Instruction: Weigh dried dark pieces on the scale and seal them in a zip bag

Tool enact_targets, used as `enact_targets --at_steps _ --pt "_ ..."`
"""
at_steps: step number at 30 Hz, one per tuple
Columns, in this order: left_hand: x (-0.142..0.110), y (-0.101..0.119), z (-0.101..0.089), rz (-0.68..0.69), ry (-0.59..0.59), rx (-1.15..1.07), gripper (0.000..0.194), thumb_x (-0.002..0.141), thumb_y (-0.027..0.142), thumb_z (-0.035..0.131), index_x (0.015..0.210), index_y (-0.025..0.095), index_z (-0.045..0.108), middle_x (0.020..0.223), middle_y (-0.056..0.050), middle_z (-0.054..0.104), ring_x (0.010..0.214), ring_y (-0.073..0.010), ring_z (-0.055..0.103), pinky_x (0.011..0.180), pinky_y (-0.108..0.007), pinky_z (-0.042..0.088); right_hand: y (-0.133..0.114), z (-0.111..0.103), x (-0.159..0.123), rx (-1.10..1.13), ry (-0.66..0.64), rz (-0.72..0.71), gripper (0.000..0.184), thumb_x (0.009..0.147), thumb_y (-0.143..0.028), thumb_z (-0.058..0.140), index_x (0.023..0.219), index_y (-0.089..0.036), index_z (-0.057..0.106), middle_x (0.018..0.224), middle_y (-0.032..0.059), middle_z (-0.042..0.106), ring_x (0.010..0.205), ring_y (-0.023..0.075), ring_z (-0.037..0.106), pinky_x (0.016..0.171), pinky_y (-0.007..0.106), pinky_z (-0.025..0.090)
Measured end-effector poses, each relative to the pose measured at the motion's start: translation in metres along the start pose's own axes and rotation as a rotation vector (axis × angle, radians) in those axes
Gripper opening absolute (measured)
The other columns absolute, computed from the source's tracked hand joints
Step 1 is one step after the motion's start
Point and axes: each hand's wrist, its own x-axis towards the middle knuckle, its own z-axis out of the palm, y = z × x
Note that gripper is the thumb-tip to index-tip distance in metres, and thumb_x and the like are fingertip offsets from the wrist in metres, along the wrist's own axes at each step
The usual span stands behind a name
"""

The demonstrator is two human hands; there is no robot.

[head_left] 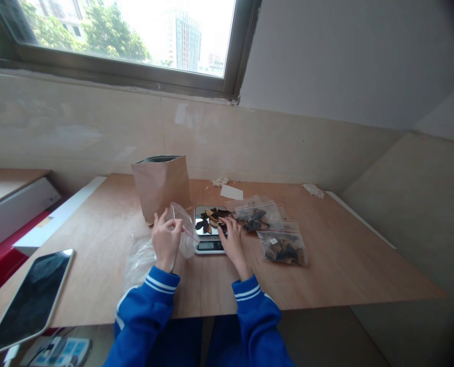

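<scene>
Dried pieces (210, 216) on a digital scale (210, 251), left grip (166, 241) pinching a clear bag (188, 245); right grip (233, 243) at pieces, hold unclear

We count two hands, one left hand (166, 240) and one right hand (232, 242). Our tabletop (337, 260) is one, carrying one scale (211, 246), one brown paper bag (161, 186), one tablet (31, 293), one white card (232, 192) and two crumpled white wads (313, 190). We find one clear bag (189, 240), at least two filled zip bags (288, 252), and a plastic heap (138, 257) whose layers we cannot number. The dark slices (211, 216) overlap too much for us to count. We also see one window (135, 35).
</scene>
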Motion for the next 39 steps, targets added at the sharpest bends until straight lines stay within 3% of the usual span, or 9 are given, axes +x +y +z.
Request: enact_targets --at_steps 6,10,12,22,39 --pt "-0.002 -0.003 0.009 -0.060 0.013 -0.061 0.035 0.081 0.033 0.053 0.049 0.022 0.063 0.127 -0.003 0.065 0.136 -0.0341 0.042 0.108 -0.048 0.039 0.001 -0.005 0.003 0.087 0.017 -0.019 0.027 0.096 -0.031 0.040 0.111 -0.021 0.060 0.114 0.0102 0.062 0.113 0.0242 0.053 0.096 0.041 0.039" --pt "-0.007 -0.007 0.011 -0.085 0.031 -0.113 0.033 0.080 0.031 0.053 0.049 0.022 0.060 0.121 -0.003 0.069 0.107 -0.0284 0.066 0.087 -0.038 0.051 0.003 -0.005 0.005 0.138 0.041 -0.011 0.025 0.097 -0.032 0.039 0.104 -0.020 0.060 0.110 0.0100 0.062 0.110 0.0236 0.055 0.096 0.040 0.038" --pt "-0.009 -0.010 0.012 -0.080 0.049 -0.117 0.033 0.080 0.030 0.053 0.050 0.022 0.059 0.119 -0.002 0.070 0.093 -0.0247 0.070 0.076 -0.034 0.051 0.005 -0.005 0.006 0.157 0.066 -0.005 0.025 0.097 -0.032 0.039 0.101 -0.020 0.061 0.108 0.0103 0.063 0.108 0.0238 0.055 0.096 0.041 0.039" --pt "-0.015 -0.019 0.018 0.006 0.069 -0.114 0.033 0.081 0.028 0.052 0.050 0.021 0.060 0.113 -0.003 0.072 0.093 -0.0223 0.070 0.074 -0.030 0.050 0.016 -0.008 0.008 0.278 0.127 0.013 0.023 0.095 -0.035 0.041 0.089 -0.021 0.059 0.101 0.0102 0.062 0.101 0.0233 0.058 0.093 0.040 0.044" --pt "-0.019 -0.018 0.015 0.074 0.068 -0.098 0.033 0.082 0.028 0.048 0.052 0.022 0.059 0.106 -0.003 0.075 0.084 -0.0189 0.070 0.071 -0.027 0.051 0.028 -0.008 0.022 0.249 0.220 0.081 0.027 0.092 -0.043 0.043 0.086 -0.020 0.057 0.088 0.0084 0.063 0.086 0.0227 0.058 0.082 0.038 0.046"
